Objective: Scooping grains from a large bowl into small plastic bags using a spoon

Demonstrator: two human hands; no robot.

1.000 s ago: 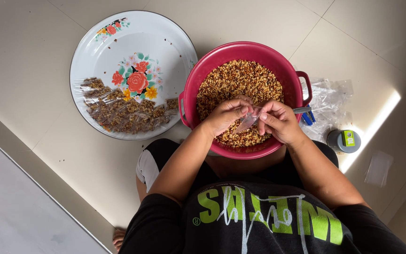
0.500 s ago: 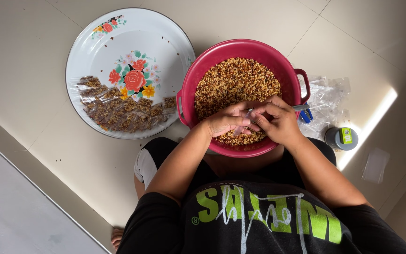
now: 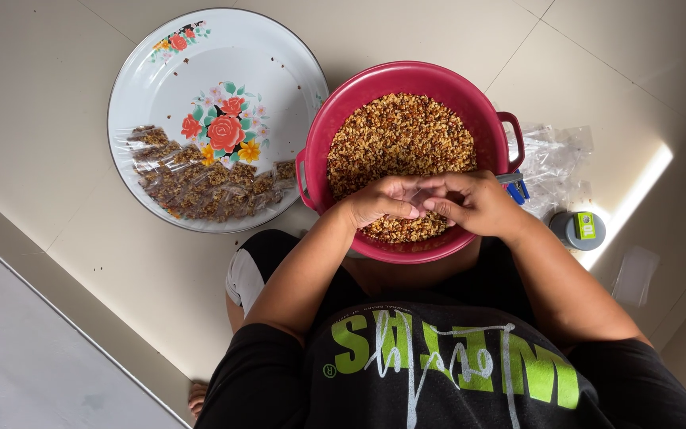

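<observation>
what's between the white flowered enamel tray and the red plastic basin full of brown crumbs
Nothing: in the head view the white flowered enamel tray and the red plastic basin sit side by side, rims nearly touching, only bare pale floor tile showing around them.

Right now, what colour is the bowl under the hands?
The bowl is dark pink-red, seen clearly in the head view.

We are sitting on the floor (image 3: pixel 57 95) with a basin (image 3: pixel 359 103) of crumbled mix (image 3: pixel 398 135) lying before us; a tray (image 3: pixel 279 63) holding filled packets (image 3: pixel 200 187) is lying to its left; empty bags (image 3: pixel 553 163) and a small lidded jar (image 3: pixel 577 230) are lying to its right.
</observation>
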